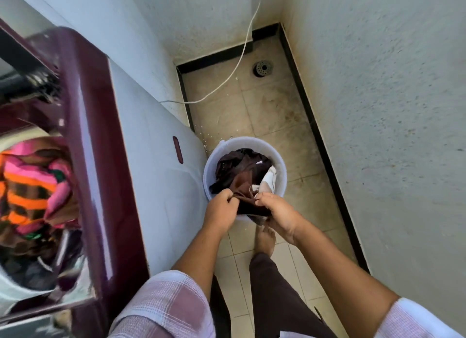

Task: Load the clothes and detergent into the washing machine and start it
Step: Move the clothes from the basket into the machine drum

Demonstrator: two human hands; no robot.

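- The washing machine (156, 186) stood at my nine o'clock, open at its maroon-framed top (88, 135). A heap of striped pink and orange clothes (32, 181) lay inside the drum, so part of the load looked to be in already.
- The bucket (280, 166) sat on the tiled floor at the middle of the scene, right against the machine's white side. It held a tangle of dark brown clothes (242, 171), with a white piece (269, 180) at its three o'clock side.
- The person bent over the bucket's six o'clock rim. The left hand (222, 209) had its fingers curled tight, pinching a fold of the brown cloth. The right hand (277, 211), just beside it, gripped the same bunch in the same closed way.
- I judged this to be mid-loading: a garment was being gathered up out of the bucket but was not yet clear of it.
- What remained, as far as I could tell: carrying this bunch over to the drum at nine o'clock, fetching the rest, adding detergent, closing up and starting the machine.
- I saw no detergent anywhere, and no controls either.
- A white cable (234, 67) trailed down the wall at twelve o'clock, near a floor drain (263, 68).
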